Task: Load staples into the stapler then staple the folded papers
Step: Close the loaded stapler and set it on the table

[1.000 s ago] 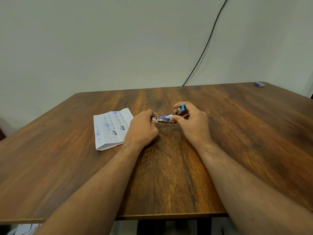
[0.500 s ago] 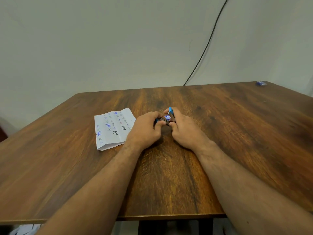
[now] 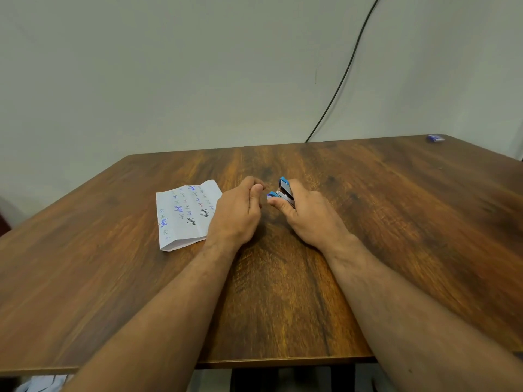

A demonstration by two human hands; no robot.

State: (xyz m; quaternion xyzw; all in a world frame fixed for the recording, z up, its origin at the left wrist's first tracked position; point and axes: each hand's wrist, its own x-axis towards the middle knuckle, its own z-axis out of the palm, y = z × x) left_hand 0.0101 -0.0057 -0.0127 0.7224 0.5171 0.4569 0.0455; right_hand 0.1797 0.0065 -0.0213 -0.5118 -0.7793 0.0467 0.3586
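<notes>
A small blue and metal stapler (image 3: 283, 191) sits in my right hand (image 3: 308, 216), its two halves angled apart near the table's middle. My thumb presses its near end and my fingers wrap its back. My left hand (image 3: 239, 213) rests just to the left of it, fingers curled with thumb against forefinger, a small gap away from the stapler; I cannot see anything pinched in it. The folded paper (image 3: 185, 213) with blue and black handwriting lies flat on the wooden table (image 3: 396, 222), partly under my left hand's edge.
A small blue box (image 3: 435, 138) lies at the table's far right corner. A black cable (image 3: 342, 72) runs down the wall behind the table. The near table edge runs below my forearms.
My hands came together over the stapler, then my left hand let go and drew slightly left. The stapler now stays in my right hand alone, turned more upright.
</notes>
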